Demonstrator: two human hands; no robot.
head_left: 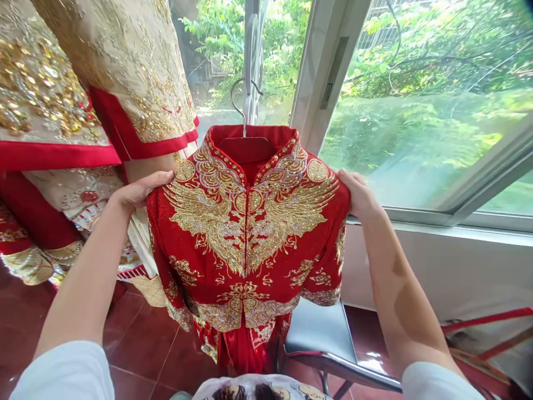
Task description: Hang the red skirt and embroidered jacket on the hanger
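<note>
Looking, in the head view, toward bright windows (416, 183) with green foliage (416, 61) outside, and down past a wall to dark red floor tiles (166, 355). Hanging in the left part of the view, several pale garments (137, 61), showing gold beading and red borders. Standing below and to the right, a chair (318, 328) with a grey seat, partly hidden behind a short sleeve.

Filling the middle, between both hands and in front of the glass, a red jacket (260, 233), hanging upright with the front facing the wearer of the camera, showing gold winged embroidery and a stand-up collar. Showing inside the neck opening, a dark red hanger (244, 149), its metal hook rising before the window frame (251, 44); possibly catching on something there, though hard to tell from this angle. Trailing under the hem, more red cloth (241, 353).

Gripping at the shoulders, well apart: left hand (144, 189) pinching one shoulder with the thumb in front, right hand (357, 194) clasping the opposite one, with some fingers disappearing behind the fabric.

Seeming, in judgement, to be spreading and levelling the shoulders over the hanger. Calling next for even tension on both sides, for minding the hook, and for sparing the raised embroidery from rubbing.
</note>
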